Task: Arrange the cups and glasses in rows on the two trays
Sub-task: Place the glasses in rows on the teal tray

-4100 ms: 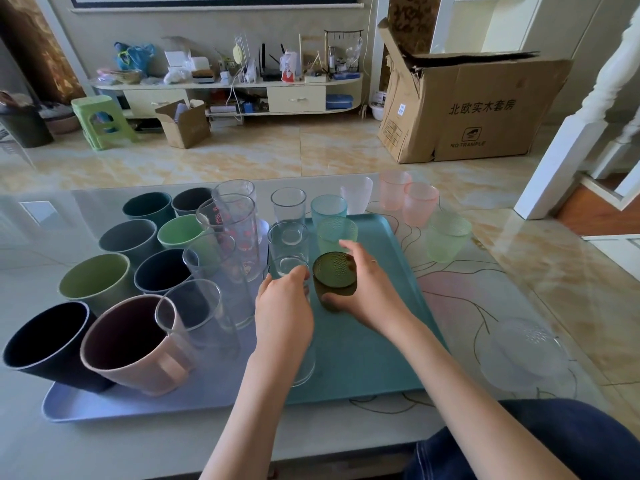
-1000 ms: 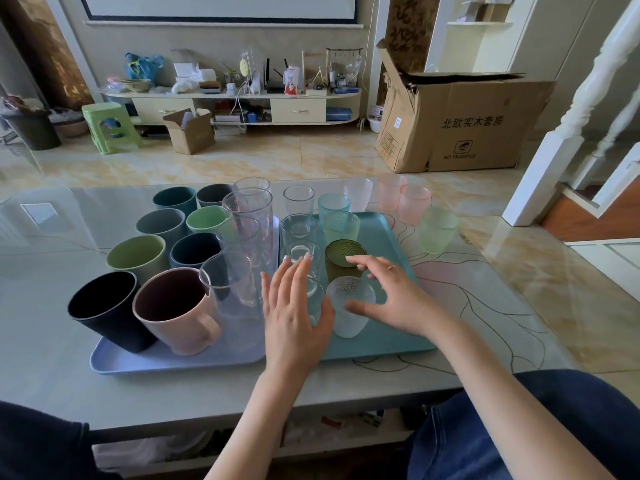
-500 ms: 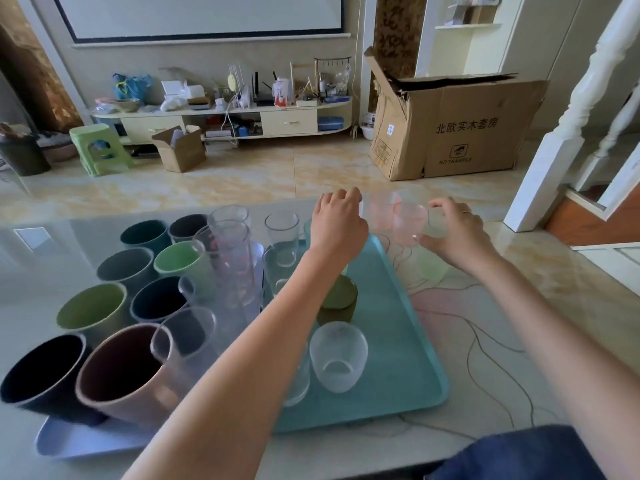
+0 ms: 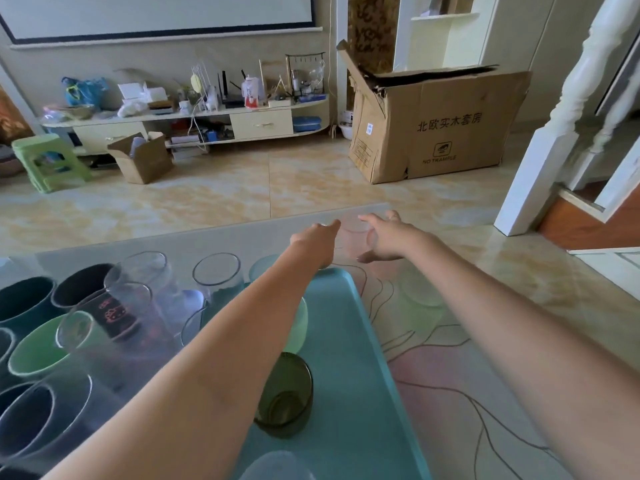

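Note:
Two pale pink frosted cups (image 4: pixel 354 233) stand close together near the far edge of the glass table (image 4: pixel 485 375), beyond the teal tray (image 4: pixel 349 386). My right hand (image 4: pixel 389 237) curls around the right one. My left hand (image 4: pixel 317 242) lies stretched against the left one, and whether it grips is unclear. On the teal tray are a dark green glass (image 4: pixel 284 398), a light green frosted cup (image 4: pixel 300 323) and clear glasses (image 4: pixel 216 277). A pale green frosted cup (image 4: pixel 420 289) stands on the table right of the tray. Mugs (image 4: pixel 36 353) and tall clear glasses (image 4: pixel 119 311) crowd the left tray.
A frosted white cup (image 4: pixel 277 469) shows at the bottom edge on the teal tray. Beyond the table's far edge is tiled floor, with a large cardboard box (image 4: pixel 440 129), a white stair post (image 4: pixel 540 157) at the right and a TV stand (image 4: pixel 194 126) at the back.
Both hands have reached farther, from above the teal tray's far end to the pink cups at the table's far edge. The frosted white cup set down earlier stays on the tray.

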Demonstrator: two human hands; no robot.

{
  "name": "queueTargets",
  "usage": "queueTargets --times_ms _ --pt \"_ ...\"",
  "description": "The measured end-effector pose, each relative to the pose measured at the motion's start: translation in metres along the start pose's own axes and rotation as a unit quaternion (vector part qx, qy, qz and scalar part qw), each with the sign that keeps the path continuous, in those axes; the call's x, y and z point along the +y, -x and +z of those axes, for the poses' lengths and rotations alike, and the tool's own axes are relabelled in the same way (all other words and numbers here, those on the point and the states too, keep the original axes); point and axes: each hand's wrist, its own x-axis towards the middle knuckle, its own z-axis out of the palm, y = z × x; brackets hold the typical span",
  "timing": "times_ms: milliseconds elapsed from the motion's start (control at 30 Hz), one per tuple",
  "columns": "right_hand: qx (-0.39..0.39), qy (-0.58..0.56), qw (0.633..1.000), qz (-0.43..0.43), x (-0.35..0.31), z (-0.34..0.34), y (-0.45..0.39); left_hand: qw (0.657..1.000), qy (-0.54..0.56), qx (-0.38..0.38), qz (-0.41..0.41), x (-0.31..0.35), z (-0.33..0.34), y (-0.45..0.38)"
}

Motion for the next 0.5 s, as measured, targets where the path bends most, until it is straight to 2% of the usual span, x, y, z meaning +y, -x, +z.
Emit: queueTargets --times_ms 167,267,400,500 --pt "-0.010 0.021 1.000 -0.017 -0.010 0.012 -0.025 0.998 -0.028 0.000 0.050 0.005 0.004 -0.021" --pt "0.019 -0.003 0.999 -0.031 -0.012 0.019 -0.023 0.998 -0.031 -0.016 0.044 0.011 0.011 -0.029" --pt "0.063 -0.072 0.994 -0.044 -0.011 0.011 -0.004 0.997 -0.012 0.046 0.055 0.014 0.015 -0.029" --pt "0.162 -0.120 0.976 -0.078 -0.011 0.000 0.015 0.992 0.059 0.107 0.040 0.004 0.006 -0.023"
